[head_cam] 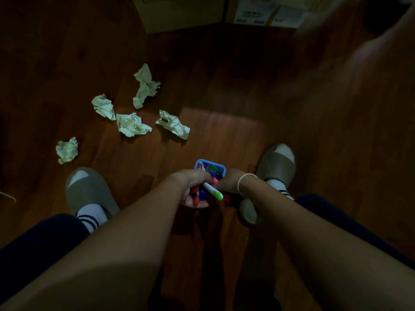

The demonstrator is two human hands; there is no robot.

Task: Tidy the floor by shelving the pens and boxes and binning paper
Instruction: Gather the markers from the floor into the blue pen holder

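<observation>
Pens (203,194) sit bunched in the left hand (195,190) at 6 o'clock, over a blue box (210,167). Right hand (226,184) pinches a green-tipped one (213,191). Loose grip could spill them. Crumpled papers (132,125) wait at 10 o'clock.

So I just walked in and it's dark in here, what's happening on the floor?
A person is crouched over a blue pen holder, gathering coloured pens. The left hand grips a bunch of them; the right hand holds a green-tipped marker. Five crumpled paper balls lie on the wooden floor, not yet binned.
</observation>
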